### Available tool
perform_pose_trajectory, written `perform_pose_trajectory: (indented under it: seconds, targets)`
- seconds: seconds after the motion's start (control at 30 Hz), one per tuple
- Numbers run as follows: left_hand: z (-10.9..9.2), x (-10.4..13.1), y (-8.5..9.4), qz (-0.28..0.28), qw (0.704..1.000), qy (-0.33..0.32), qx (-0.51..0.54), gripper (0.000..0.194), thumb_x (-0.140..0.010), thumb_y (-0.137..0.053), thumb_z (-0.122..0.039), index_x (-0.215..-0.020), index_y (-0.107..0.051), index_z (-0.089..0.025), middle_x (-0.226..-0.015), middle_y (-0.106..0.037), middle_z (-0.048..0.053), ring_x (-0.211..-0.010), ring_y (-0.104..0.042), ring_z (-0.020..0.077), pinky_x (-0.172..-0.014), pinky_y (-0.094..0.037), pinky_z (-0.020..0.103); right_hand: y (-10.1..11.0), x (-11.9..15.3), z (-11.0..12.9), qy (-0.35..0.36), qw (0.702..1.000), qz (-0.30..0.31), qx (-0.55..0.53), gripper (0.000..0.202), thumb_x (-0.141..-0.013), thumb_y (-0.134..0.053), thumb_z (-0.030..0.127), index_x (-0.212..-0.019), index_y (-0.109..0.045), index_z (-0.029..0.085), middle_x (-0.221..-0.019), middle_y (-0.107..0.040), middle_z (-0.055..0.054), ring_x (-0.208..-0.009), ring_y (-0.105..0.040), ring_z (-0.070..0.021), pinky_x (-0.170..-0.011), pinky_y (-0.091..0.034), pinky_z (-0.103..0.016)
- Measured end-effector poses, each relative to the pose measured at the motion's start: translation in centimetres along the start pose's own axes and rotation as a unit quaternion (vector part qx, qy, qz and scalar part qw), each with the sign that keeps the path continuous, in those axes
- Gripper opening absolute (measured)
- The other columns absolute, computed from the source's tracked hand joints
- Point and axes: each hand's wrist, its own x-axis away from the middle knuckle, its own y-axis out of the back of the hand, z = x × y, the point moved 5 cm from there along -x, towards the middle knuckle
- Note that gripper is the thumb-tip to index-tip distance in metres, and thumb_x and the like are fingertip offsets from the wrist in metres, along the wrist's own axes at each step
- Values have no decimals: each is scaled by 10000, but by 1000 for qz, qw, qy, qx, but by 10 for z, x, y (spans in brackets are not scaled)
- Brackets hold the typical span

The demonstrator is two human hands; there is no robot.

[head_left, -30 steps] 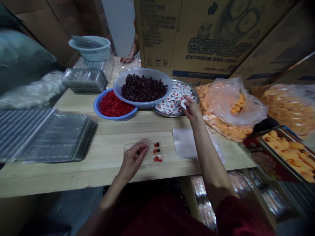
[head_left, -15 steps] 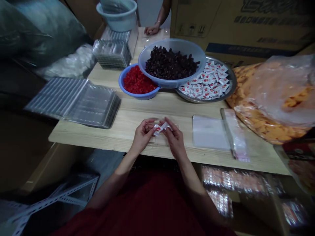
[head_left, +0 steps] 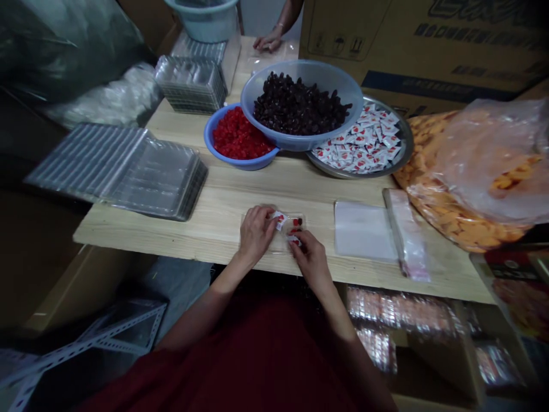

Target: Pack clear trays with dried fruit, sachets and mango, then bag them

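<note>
If the clear plastic tray (head_left: 281, 244) on the pale wooden table (head_left: 231, 189) is taken as the clock's centre, a wide stack of clear, ridged plastic trays (head_left: 156, 169) lies at ten o'clock, and a smaller stack of clear plastic trays (head_left: 191, 86) at eleven. A round blue plastic bowl (head_left: 209, 137) of red pieces (head_left: 242, 134) sits between eleven and twelve. Over the tray's left part, the person's bare left hand (head_left: 256, 232) pinches a small white-and-red sachet (head_left: 280, 221). Far off at twelve, another person's hand (head_left: 268, 43) shows. A larger translucent bluish plastic bowl (head_left: 302, 141) of dark brown pieces (head_left: 300, 106) is just past twelve, overlapping the blue one in view. The bare right hand (head_left: 312, 256) — apart from the left but near it — clamps a second sachet (head_left: 294, 240) at four o'clock over the tray, near small red and dark pieces (head_left: 297, 222) there. A round metal dish (head_left: 406, 140) of white-and-red sachets (head_left: 369, 143) follows between one and two, flat white sheets (head_left: 363, 230) at three, and a clear plastic bag of orange pieces (head_left: 463, 200) between two and three.
</note>
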Motion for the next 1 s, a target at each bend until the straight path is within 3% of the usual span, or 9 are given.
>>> perform_pose_trajectory:
  seconds: [0.23,0.4,0.5,0.6,0.73,0.87,1.0]
  targets:
    - [-6,-2,2,96,987,-116,-50,298,-996,-548,-274,-1268,-665,-241,-1262,-608,113,-1161,-497,278,-974,-423,439,-9,-4,3,27,999,32,-4,223,-977,-570,269,-1116,-738,224,-1117,-759,-96,-1053,-694,-248,-956,-526,-380]
    - [-2,-8,1,149,979,-103,-92,161,-956,-624,-279,-1063,-721,-207,-1121,-657,110,-1095,-492,291,-902,-424,436,-13,-1,3,25,997,61,27,264,-997,-536,253,-1149,-746,208,-1082,-738,-112,-1004,-690,-239,-901,-532,-365]
    - [1,-10,6,136,984,-103,-53,166,-959,-631,-303,-1063,-719,-208,-1129,-665,104,-1094,-517,277,-926,-429,433,-18,-4,0,16,998,63,26,224,-965,-584,233,-1132,-732,211,-1036,-726,-89,-959,-684,-228,-869,-534,-348]
    - [4,-12,19,77,994,-81,0,197,-982,-597,-310,-1121,-701,-216,-1163,-668,98,-1140,-545,258,-1004,-426,442,-30,-13,-1,12,997,70,29,161,-930,-623,200,-1065,-711,214,-976,-723,-64,-893,-682,-223,-830,-534,-343]
    - [3,-5,40,32,997,-49,40,194,-1002,-556,-297,-1107,-694,-210,-1121,-682,87,-1122,-583,238,-1018,-445,427,-42,-21,5,57,992,96,56,159,-937,-596,152,-959,-741,213,-986,-715,-80,-952,-677,-232,-891,-536,-365]
    - [-5,12,45,85,995,-44,32,210,-1010,-546,-304,-1129,-700,-227,-1153,-681,83,-1142,-577,245,-1020,-437,435,-34,-14,9,90,994,48,27,263,-986,-539,173,-1150,-730,252,-1241,-669,-105,-1183,-632,-230,-1040,-513,-408]
    - [-5,26,33,130,989,-63,10,242,-992,-588,-311,-1201,-694,-248,-1221,-673,88,-1199,-540,267,-1022,-419,450,-29,-3,11,105,992,52,52,268,-987,-544,182,-1139,-744,275,-1209,-688,-94,-1168,-622,-251,-1046,-516,-464]
